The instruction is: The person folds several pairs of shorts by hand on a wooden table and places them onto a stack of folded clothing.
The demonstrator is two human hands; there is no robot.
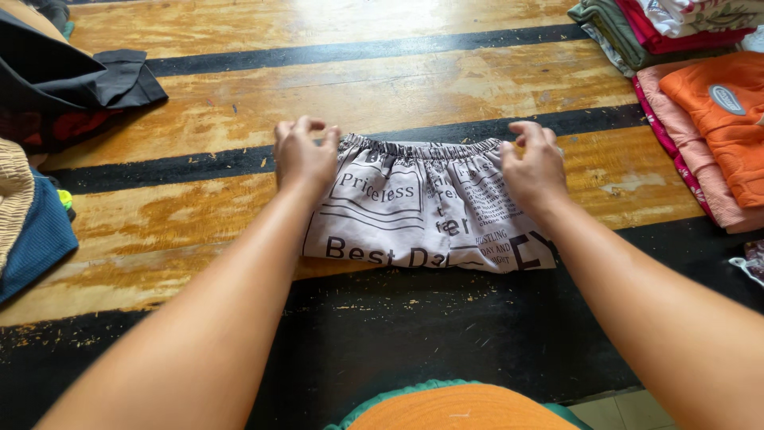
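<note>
A light grey printed garment point(422, 215) with black lettering and a gathered elastic waistband lies folded flat on the worn yellow and black floor point(239, 103). My left hand point(304, 155) presses on its far left corner, fingers curled over the waistband. At the far right end of the waistband, my right hand point(535, 166) pinches the cloth. Both forearms reach in from the bottom of the view.
A stack of folded clothes point(637, 28) sits at the top right, with orange point(724, 119) and pink point(684, 127) garments below it. Dark garments point(64, 80) lie at the top left, a blue knit item point(36, 239) at the left edge. Orange cloth point(458, 410) shows at the bottom.
</note>
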